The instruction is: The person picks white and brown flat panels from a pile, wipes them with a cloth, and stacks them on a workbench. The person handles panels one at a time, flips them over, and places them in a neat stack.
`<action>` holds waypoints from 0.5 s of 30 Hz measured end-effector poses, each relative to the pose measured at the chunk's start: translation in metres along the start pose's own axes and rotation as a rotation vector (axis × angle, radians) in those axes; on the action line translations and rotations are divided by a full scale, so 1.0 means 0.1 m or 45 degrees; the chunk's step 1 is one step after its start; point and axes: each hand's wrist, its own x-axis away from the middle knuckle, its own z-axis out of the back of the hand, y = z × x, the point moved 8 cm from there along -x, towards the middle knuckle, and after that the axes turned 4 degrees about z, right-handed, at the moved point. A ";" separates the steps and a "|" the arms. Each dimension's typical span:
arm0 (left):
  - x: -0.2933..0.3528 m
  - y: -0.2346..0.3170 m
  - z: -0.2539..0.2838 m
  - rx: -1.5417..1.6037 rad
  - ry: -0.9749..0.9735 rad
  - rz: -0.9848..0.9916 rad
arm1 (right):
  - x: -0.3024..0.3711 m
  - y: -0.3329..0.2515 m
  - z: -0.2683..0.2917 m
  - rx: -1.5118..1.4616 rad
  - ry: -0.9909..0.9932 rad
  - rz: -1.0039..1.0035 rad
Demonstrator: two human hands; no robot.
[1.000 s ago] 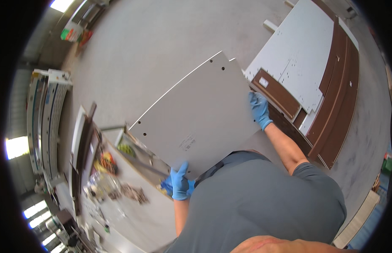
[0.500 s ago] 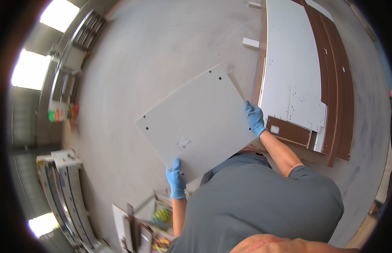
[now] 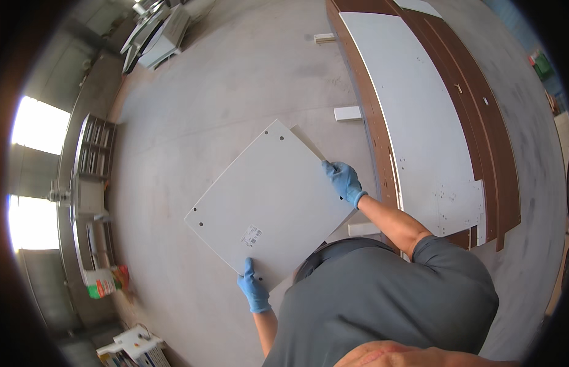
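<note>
A flat whitish rectangular panel (image 3: 266, 189) with dark round holes near its corners is held out in front of me at a slant. A small printed label (image 3: 251, 235) sticks to its upper face, towards my left hand. My left hand (image 3: 254, 287), in a light blue glove, is closed on the near left edge, its thumb on top. On the right edge, my gloved right hand (image 3: 345, 181) is closed too. The fingers beneath the panel are hidden. A thin strip of another layer shows beyond the right edge, perhaps a second panel below.
To the right, brown boards (image 3: 480, 147) and a long white board (image 3: 413, 122) lie stacked on white blocks (image 3: 348, 114). Metal shelving (image 3: 96, 147) lines the left wall. A white machine (image 3: 166, 38) stands at the far left, a white-topped cart (image 3: 137, 342) at the lower left.
My view has turned, so the shelving and board stack sit differently in the picture. The panel is tilted more steeply, and both hands keep their hold on it.
</note>
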 end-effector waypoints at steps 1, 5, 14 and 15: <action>-0.39 0.18 -0.14 -0.022 -0.018 0.004 | -0.29 -0.07 -0.10 0.002 0.007 -0.026; -1.76 0.90 -1.01 -0.129 -0.150 0.047 | -1.39 -0.26 -0.17 -0.085 0.168 -0.139; -4.31 2.49 -3.86 -0.477 -0.470 -0.037 | -3.51 -0.17 0.31 -0.188 0.552 -0.473; -4.52 2.57 -4.21 -0.488 -0.514 -0.043 | -3.82 -0.16 0.39 -0.158 0.582 -0.445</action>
